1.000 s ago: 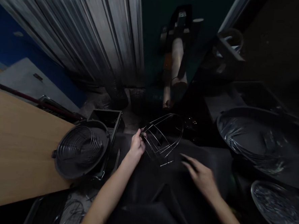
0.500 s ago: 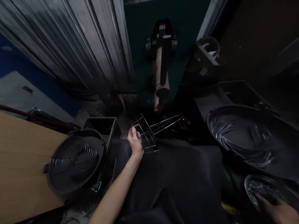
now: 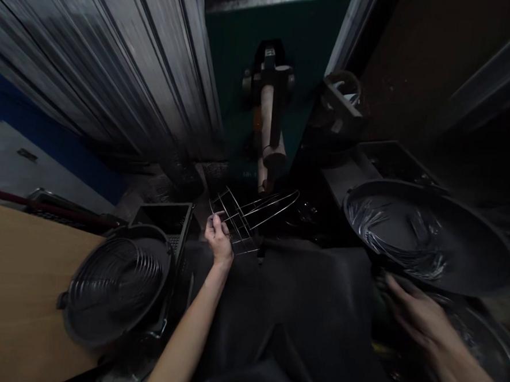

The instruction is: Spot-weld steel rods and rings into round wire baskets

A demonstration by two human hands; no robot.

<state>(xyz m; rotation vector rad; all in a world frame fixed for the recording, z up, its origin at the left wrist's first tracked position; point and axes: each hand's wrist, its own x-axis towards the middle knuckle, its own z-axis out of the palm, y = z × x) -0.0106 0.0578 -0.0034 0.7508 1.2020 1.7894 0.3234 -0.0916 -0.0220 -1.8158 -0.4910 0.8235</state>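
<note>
One wire frame point(image 3: 244, 215) extends rightward from the left grip point(image 3: 220, 239), which seemingly pinches its edge.

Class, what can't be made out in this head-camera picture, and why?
In the head view:
Right hand: blur and darkness hide whether it holds anything.
Small dish: partly covered by that hand.
Left hand: hides some of its own fingers, so its grip on the wire frame is partly unseen.
Wooden board: cut off by the left edge.
</note>
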